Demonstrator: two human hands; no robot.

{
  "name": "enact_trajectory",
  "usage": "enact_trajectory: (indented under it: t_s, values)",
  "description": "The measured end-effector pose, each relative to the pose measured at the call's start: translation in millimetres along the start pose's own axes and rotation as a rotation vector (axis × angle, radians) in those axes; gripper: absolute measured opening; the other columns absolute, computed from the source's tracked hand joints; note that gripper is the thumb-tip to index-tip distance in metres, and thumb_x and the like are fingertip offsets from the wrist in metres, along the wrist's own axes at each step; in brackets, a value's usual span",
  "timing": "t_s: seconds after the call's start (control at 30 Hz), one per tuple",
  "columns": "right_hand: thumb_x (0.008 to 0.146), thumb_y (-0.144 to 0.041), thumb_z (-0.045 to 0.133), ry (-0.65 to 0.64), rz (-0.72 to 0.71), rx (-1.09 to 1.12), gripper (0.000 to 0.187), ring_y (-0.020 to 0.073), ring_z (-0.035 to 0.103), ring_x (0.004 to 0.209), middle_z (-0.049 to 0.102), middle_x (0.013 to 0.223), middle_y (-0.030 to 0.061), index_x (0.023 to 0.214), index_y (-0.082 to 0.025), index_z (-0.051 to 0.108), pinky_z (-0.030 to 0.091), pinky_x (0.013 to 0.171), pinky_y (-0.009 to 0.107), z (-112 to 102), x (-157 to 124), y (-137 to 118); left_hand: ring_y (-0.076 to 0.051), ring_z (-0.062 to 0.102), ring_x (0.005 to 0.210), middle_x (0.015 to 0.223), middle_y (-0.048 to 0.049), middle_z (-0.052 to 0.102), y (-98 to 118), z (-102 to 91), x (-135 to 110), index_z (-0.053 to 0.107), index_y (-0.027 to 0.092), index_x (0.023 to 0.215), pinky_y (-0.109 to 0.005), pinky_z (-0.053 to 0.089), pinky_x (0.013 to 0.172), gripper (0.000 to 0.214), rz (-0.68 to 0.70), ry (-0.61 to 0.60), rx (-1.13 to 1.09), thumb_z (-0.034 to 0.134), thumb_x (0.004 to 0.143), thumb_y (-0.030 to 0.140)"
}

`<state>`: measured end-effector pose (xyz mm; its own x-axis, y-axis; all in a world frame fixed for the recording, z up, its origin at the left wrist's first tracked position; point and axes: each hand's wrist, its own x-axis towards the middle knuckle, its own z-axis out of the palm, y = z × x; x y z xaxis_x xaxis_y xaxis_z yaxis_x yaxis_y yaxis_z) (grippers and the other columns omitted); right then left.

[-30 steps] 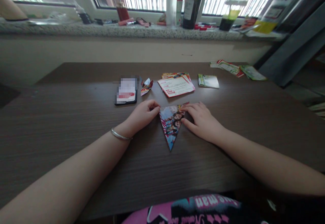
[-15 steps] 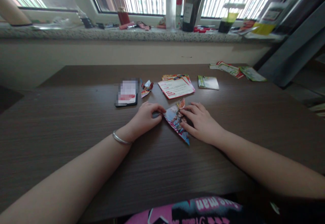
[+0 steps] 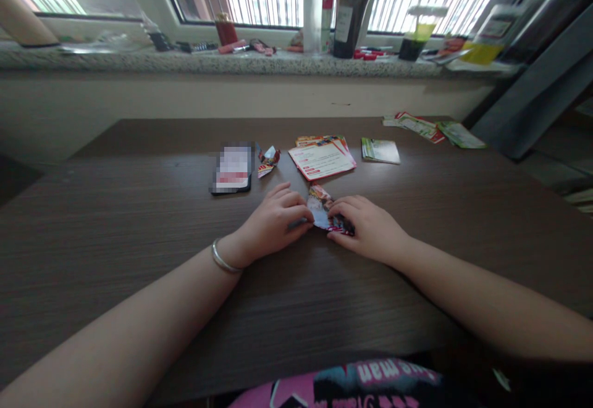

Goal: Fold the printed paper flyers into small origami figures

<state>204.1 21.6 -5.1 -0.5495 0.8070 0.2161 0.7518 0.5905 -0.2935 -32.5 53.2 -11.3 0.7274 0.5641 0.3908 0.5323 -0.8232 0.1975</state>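
A colourful printed paper, folded to a triangle (image 3: 319, 215), lies on the dark wooden table between my hands. My left hand (image 3: 283, 218), with a silver bangle at the wrist, pinches its left corner between thumb and fingers. On the paper's right side, my right hand (image 3: 365, 226) has its fingers and thumb closed over the edge, covering part of the print. Just beyond my left hand is a small folded paper piece (image 3: 269, 161) in similar colours, standing by itself.
A phone (image 3: 232, 170) with a blurred screen lies left of the folded piece. Behind the paper are a stack of printed cards (image 3: 324, 160) and a smaller card pile (image 3: 380, 150). More cards (image 3: 419, 127) lie far right. Bottles (image 3: 352, 19) stand on the stone windowsill (image 3: 259, 63).
The paper has turned, its lower point no longer reaching toward me. My left hand has shifted right and slightly nearer, and my right fingers now cover more of the lower right edge.
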Motion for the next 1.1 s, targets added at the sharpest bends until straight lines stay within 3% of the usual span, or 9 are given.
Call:
enact_trajectory:
  t_s: [0.23,0.5,0.63,0.8,0.97,1.1]
  values:
    - [0.089,-0.033,0.053,-0.018,-0.064,-0.063,0.020,0.0212,0.060,0.096,0.067,0.103,0.0062,0.100,-0.021,0.065,0.048,0.082,0.034,-4.2,-3.2,-3.7,-0.016,0.058,0.094,0.094,-0.0028,0.064,2.5,-2.2,-1.2,0.067,0.023,0.089,-0.043,0.028,0.112,0.014,0.016,0.032,-0.081,0.054,0.090,0.028]
    - [0.093,-0.026,0.049,0.149,-0.272,-0.052,0.019,0.0177,0.058,0.084,0.068,0.092,0.0047,0.093,-0.020,0.066,0.046,0.075,0.030,-3.6,-4.8,0.8,-0.017,0.055,0.108,0.110,-0.0067,0.063,0.8,-6.9,0.3,0.063,0.019,0.104,-0.033,0.042,0.099,0.023,-0.089,0.073,-0.370,0.043,0.096,0.026]
    - [0.092,-0.023,0.051,0.177,-0.242,0.088,0.014,0.0159,0.058,0.084,0.067,0.089,0.0043,0.091,-0.019,0.065,0.047,0.076,0.029,-0.8,-4.1,3.9,-0.018,0.055,0.110,0.111,-0.0062,0.063,-4.7,-2.8,-0.1,0.063,0.019,0.108,-0.036,0.042,0.100,0.026,-0.149,0.035,-0.387,0.041,0.097,0.030]
    - [0.086,-0.020,0.060,0.121,-0.151,0.270,0.005,0.0143,0.058,0.080,0.063,0.083,0.0026,0.082,-0.019,0.064,0.046,0.071,0.026,4.2,-1.1,8.8,-0.020,0.052,0.115,0.118,-0.0075,0.061,-6.4,-0.6,-0.7,0.061,0.019,0.114,-0.040,0.040,0.103,0.030,-0.087,-0.049,-0.415,0.043,0.096,0.035]
    - [0.082,-0.017,0.064,0.072,-0.099,0.385,0.008,0.0130,0.057,0.074,0.061,0.078,0.0012,0.075,-0.019,0.062,0.044,0.067,0.025,3.6,1.8,9.6,-0.023,0.049,0.119,0.123,-0.0087,0.059,-5.1,-2.4,-0.7,0.058,0.020,0.119,-0.042,0.036,0.107,0.037,-0.040,-0.102,-0.399,0.046,0.094,0.044]
    - [0.082,-0.018,0.064,0.073,-0.095,0.435,0.009,0.0129,0.058,0.074,0.062,0.078,0.0011,0.074,-0.018,0.061,0.044,0.069,0.026,4.2,2.8,10.4,-0.024,0.048,0.118,0.125,-0.0086,0.059,-5.5,-1.7,-1.5,0.056,0.020,0.120,-0.045,0.035,0.107,0.040,-0.073,-0.141,-0.347,0.049,0.091,0.047]
